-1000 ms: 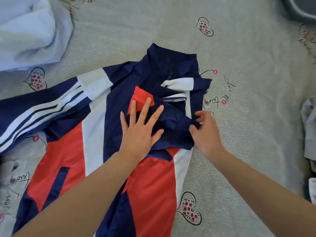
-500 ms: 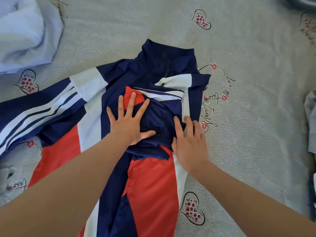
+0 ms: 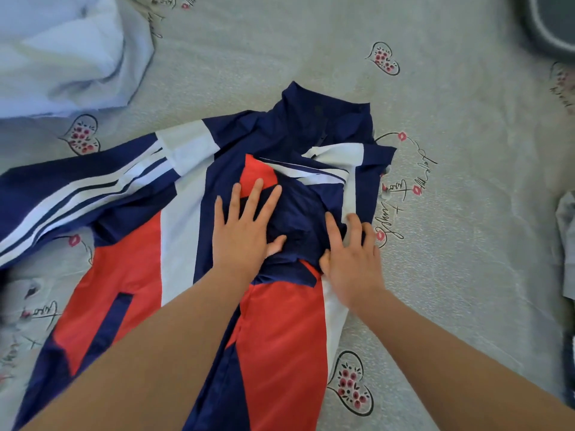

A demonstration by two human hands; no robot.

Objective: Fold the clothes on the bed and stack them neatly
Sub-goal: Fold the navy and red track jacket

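The jacket (image 3: 174, 275) lies spread across the middle of the bed (image 3: 466, 275), one sleeve trailing toward its left edge. The left hand (image 3: 245, 231) and right hand (image 3: 351, 256) press flat, fingers straight, gripping nothing, on the tucked-in right sleeve. Lifting either palm carelessly could let that slick, bunched fabric spring open and undo the fold.

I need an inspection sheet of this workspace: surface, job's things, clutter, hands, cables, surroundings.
Surface: bed sheet, grey with heart prints.
Job's things: navy, red and white track jacket spread out, one sleeve folded onto its chest; pale blue garment at the far left corner.
Clutter: grey cloth at the right edge.
Hands: left hand and right hand press flat on the folded sleeve; no grip.
Cables: nothing seen.
Surroundings: dark rounded object, unclear.
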